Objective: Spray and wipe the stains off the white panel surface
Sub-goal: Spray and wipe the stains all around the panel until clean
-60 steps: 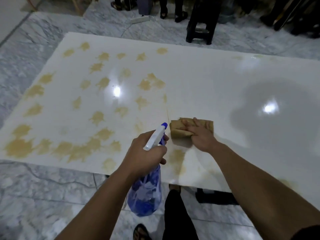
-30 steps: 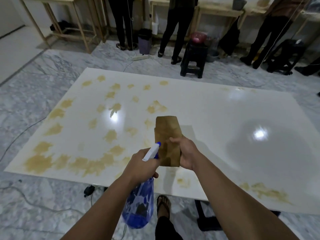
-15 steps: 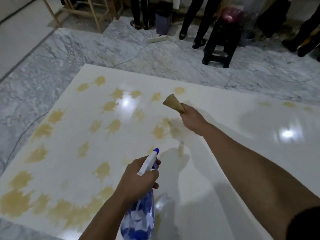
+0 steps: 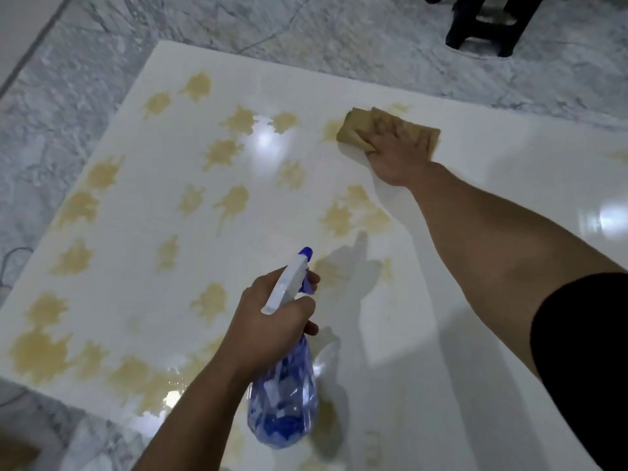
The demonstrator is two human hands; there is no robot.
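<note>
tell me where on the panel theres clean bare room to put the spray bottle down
The white panel is bare right of the right hand and its cloth. Left of the spray bottle in the left hand, yellow stains crowd it.

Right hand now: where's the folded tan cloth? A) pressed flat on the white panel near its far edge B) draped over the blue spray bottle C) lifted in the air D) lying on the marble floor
A: the right hand lies spread on the folded tan cloth, flat against the white panel near its far edge.

Grey marble floor (image 4: 85,73) all round, black stool (image 4: 486,25) — top right, cable (image 4: 10,263) at left edge
</note>
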